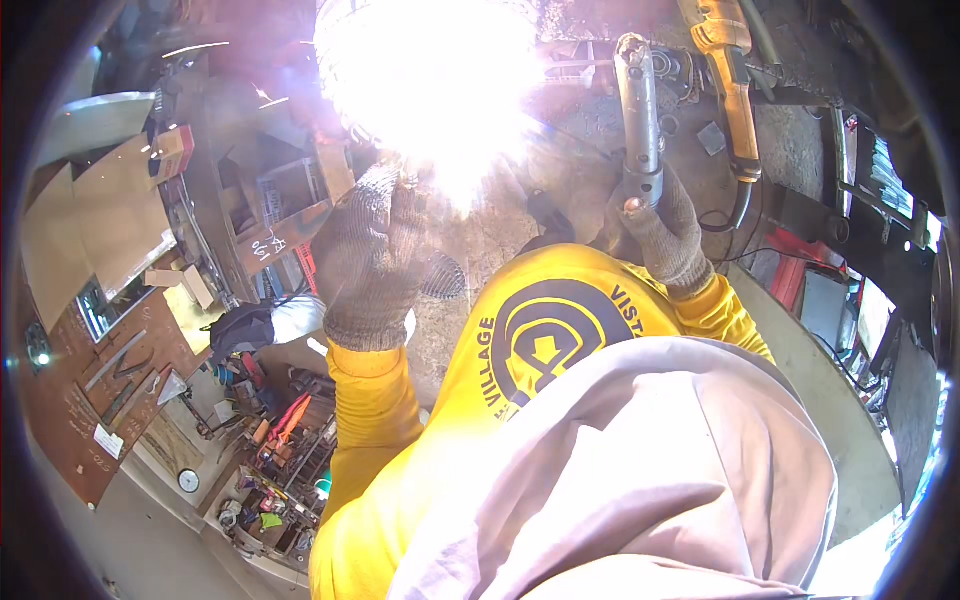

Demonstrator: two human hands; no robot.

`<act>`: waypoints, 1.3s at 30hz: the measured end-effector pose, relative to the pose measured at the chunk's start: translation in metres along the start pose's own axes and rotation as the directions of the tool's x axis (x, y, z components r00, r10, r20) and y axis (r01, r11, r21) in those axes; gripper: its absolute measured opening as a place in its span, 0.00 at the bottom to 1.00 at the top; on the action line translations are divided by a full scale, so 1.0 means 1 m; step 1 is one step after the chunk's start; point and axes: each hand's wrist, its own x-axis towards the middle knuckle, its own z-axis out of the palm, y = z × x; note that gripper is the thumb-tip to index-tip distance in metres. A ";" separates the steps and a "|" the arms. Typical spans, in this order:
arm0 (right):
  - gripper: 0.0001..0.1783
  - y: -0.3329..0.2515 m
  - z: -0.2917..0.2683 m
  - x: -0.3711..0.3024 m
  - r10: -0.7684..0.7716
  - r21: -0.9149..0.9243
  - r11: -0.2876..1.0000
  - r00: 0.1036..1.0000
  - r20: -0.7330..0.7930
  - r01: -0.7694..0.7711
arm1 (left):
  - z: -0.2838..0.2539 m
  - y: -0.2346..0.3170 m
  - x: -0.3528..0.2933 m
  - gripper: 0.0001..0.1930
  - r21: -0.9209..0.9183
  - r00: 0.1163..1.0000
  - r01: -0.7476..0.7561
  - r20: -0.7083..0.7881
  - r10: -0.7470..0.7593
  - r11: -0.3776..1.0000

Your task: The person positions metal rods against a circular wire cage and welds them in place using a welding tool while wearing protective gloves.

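A white glare (pixel 430 70) fills the top middle and hides whatever lies there. My left hand (pixel 370 255), in a grey knitted glove, reaches up to the lower edge of the glare; its fingertips are lost in the light, so I cannot tell what they touch. In a like glove, my right hand (pixel 668 232) closes round the lower end of a grey metal tube (pixel 640 110). That tube points away from me, and small holes show in its side near the hand. A yellow angle grinder (pixel 735 105) lies just right of the tube, its cord trailing down.
To the left are brown metal sheets (pixel 75 400) with flat strips on them, and cardboard pieces (pixel 120 215). Loose tools crowd a rack (pixel 285 480) at the lower left. A pale board (pixel 830 400) leans at the right, near a red object (pixel 787 290).
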 end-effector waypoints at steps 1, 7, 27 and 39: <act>0.26 -0.008 0.003 -0.001 0.089 0.148 0.985 0.996 0.022 -0.091 | 0.000 -0.003 -0.001 0.17 0.154 0.994 -0.106 0.050 0.100 0.982; 0.28 -0.005 0.005 0.003 0.003 0.168 0.986 0.999 0.045 -0.011 | -0.007 -0.009 -0.001 0.16 0.827 0.749 -0.561 0.485 0.451 0.043; 0.32 0.009 0.002 -0.001 -0.010 0.243 0.970 1.000 0.017 0.005 | -0.004 -0.001 0.004 0.15 0.309 0.994 -0.105 0.055 0.093 0.945; 0.29 0.005 0.003 -0.001 -0.034 0.108 0.994 0.999 0.001 0.034 | -0.005 -0.002 0.004 0.15 0.328 0.984 -0.179 0.044 0.174 0.928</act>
